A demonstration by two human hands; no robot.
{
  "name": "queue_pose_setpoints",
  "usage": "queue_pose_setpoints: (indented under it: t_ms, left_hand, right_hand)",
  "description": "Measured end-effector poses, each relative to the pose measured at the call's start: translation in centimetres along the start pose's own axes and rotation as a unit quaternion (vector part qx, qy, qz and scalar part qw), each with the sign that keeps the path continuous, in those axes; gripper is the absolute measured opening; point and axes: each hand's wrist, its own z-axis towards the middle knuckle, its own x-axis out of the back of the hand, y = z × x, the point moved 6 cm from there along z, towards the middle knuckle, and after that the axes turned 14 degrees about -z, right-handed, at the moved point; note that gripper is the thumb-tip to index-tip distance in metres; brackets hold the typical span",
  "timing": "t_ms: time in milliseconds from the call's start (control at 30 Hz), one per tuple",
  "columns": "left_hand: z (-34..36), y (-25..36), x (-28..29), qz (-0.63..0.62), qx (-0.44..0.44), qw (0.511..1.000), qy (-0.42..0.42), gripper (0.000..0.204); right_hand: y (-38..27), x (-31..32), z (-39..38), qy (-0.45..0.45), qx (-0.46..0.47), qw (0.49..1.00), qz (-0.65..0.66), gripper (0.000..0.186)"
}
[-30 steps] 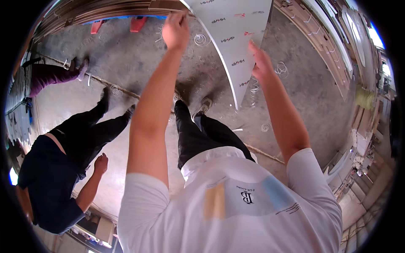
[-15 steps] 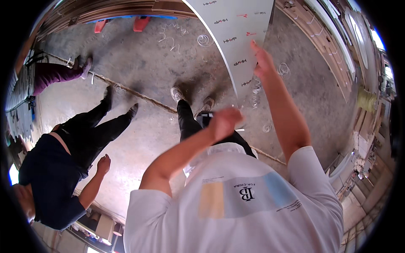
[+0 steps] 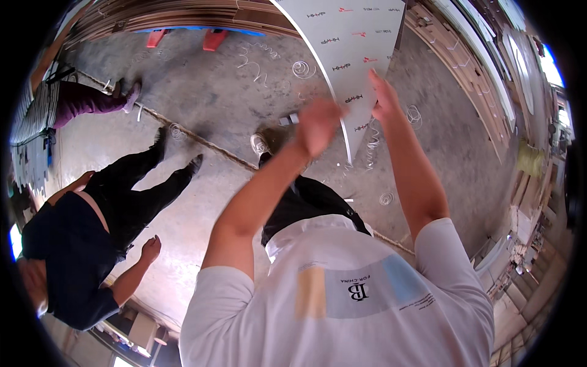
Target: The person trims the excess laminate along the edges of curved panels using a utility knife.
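Note:
My right hand (image 3: 385, 101) grips the right edge of a tall grey-white sheet panel (image 3: 348, 43), which is printed with rows of small dark and red marks. Its thumb lies on the printed face, and the other fingers are mostly hidden. Close to the panel's left edge is my left hand (image 3: 319, 125), closed and smeared by motion. A small block-like dark and silver thing (image 3: 288, 119) sticks out at the left side of that fist; its kind is too blurred to make out. The panel narrows to a low corner over the floor.
A person in dark clothes (image 3: 73, 244) stands at left, and another in purple trousers (image 3: 92, 103) beyond. A rope-like line (image 3: 208, 144) crosses the concrete floor. Coiled strips (image 3: 302, 69) lie about. Long boards (image 3: 461, 70) are stacked at right, more (image 3: 183, 13) at the back.
My left hand has moved up and away from my waist to the panel's left edge, the small dark and silver thing moving with it. The panel sits slightly lower and further right in view.

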Motion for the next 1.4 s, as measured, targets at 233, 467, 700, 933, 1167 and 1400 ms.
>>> queue_pose_setpoints:
  t_ms: [233, 467, 700, 933, 1167, 1400]
  left_hand:
    - [-16.9, 11.8, -7.0, -0.150, 0.122, 0.912, -0.363, 0.025]
    - [-17.2, 1.6, 5.9, -0.482, 0.604, 0.606, 0.190, 0.024]
    - [-19.2, 2.3, 12.4, -0.183, 0.644, 0.725, 0.165, 0.026]
    - [-18.8, 6.8, 11.4, -0.247, 0.645, 0.682, 0.243, 0.036]
    - [-21.7, 6.1, 9.7, -0.419, 0.602, 0.602, 0.316, 0.026]
    - [-21.5, 5.5, 8.9, -0.458, 0.608, 0.572, 0.306, 0.034]
  right_hand:
    - [-0.1, 1.3, 0.3, 0.021, 0.015, 1.000, 0.009, 0.050]
    - [0.0, -0.2, -0.2, -0.026, 0.051, 0.998, 0.018, 0.048]
    - [1.5, -0.6, 1.1, -0.049, 0.069, 0.996, 0.016, 0.048]
    - [1.5, 1.4, -1.2, -0.182, 0.110, 0.977, 0.020, 0.051]
    - [0.9, 4.3, 2.5, -0.168, 0.095, 0.980, 0.056, 0.055]
    - [0.9, 5.6, 3.4, -0.154, 0.089, 0.982, 0.057, 0.055]
